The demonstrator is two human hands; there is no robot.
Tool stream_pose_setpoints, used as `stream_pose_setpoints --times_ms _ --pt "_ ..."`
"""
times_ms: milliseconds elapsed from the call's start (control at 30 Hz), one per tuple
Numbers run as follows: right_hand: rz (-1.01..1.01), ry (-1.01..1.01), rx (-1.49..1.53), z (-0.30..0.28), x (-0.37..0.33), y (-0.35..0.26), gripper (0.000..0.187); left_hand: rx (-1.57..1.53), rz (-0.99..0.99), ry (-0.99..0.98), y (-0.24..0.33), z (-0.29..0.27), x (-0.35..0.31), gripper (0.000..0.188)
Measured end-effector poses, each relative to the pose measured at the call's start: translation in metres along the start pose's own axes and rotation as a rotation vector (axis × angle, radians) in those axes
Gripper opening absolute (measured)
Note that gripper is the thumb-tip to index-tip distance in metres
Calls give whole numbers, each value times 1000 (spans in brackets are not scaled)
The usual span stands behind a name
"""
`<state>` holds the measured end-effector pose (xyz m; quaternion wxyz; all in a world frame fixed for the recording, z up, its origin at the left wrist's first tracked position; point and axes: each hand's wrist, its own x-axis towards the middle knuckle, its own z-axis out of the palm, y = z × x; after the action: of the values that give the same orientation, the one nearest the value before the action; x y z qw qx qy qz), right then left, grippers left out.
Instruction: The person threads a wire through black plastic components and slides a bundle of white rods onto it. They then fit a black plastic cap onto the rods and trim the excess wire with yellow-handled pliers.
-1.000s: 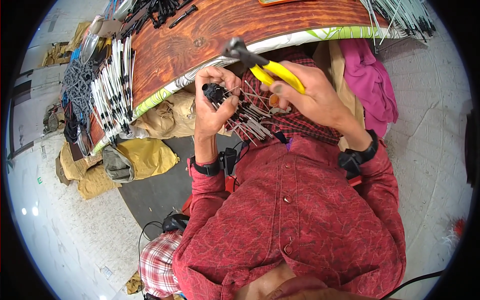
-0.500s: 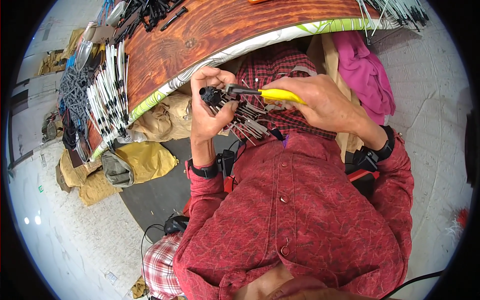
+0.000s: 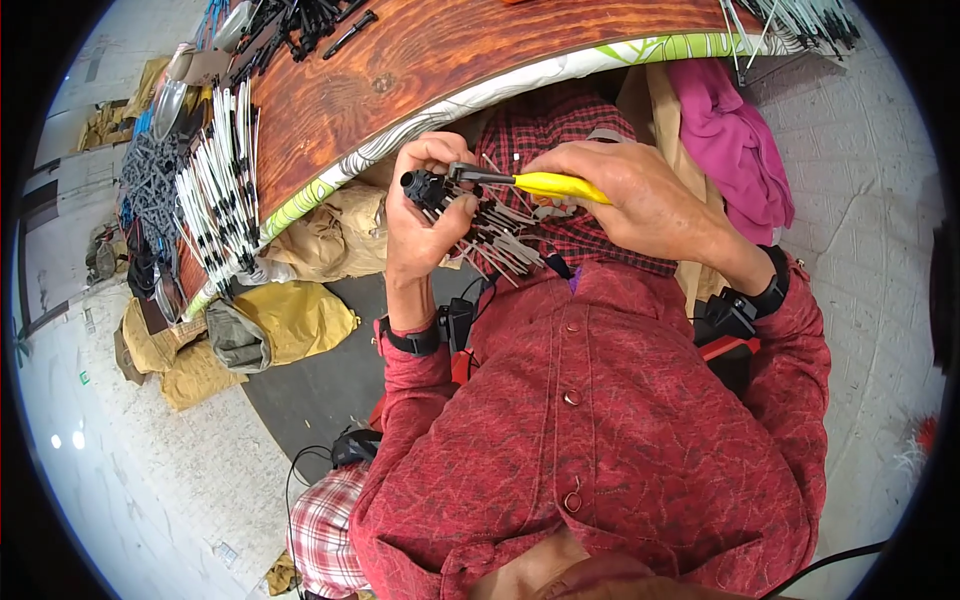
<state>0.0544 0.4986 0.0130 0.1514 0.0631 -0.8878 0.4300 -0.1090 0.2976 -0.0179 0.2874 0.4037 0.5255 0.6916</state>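
My left hand (image 3: 425, 215) is closed around a black ribbed plastic fitting (image 3: 424, 188), its round open end facing left. Thin white and grey strips, like cable ties (image 3: 508, 243), stick out from that hand over my lap. In my right hand (image 3: 650, 200) is a pair of cutters or pliers with yellow handles (image 3: 560, 186). The tool's dark metal head meets the right side of the fitting, close to my left fingers. Whether its jaws are closed on anything is too small to tell.
A brown wooden table (image 3: 370, 85) with a white and green edge curves ahead of me. Bundled white strips (image 3: 222, 185) lie on its left end, and black plastic parts (image 3: 290, 35) behind them. A yellow bag (image 3: 305, 322) sits at left; pink cloth (image 3: 725, 150) hangs at right.
The tool's head has shifted slightly left and up against the fitting. Both hands keep their grip, with the right hand moved only a little.
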Motion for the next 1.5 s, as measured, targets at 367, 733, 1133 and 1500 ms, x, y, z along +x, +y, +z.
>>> stream_pose_setpoints --times_ms 367,733,1133,1500 --pt "238 -233 190 -4 -2 4 25 103 13 27 -1 2 1 46" --pt "203 -312 194 -24 8 0 32 43 20 11 -4 8 3 48" --pt "236 -546 341 -49 33 -5 25 63 3 35 0 15 1 49" --pt "282 -512 249 -41 24 -11 19 39 16 29 -2 12 3 49"
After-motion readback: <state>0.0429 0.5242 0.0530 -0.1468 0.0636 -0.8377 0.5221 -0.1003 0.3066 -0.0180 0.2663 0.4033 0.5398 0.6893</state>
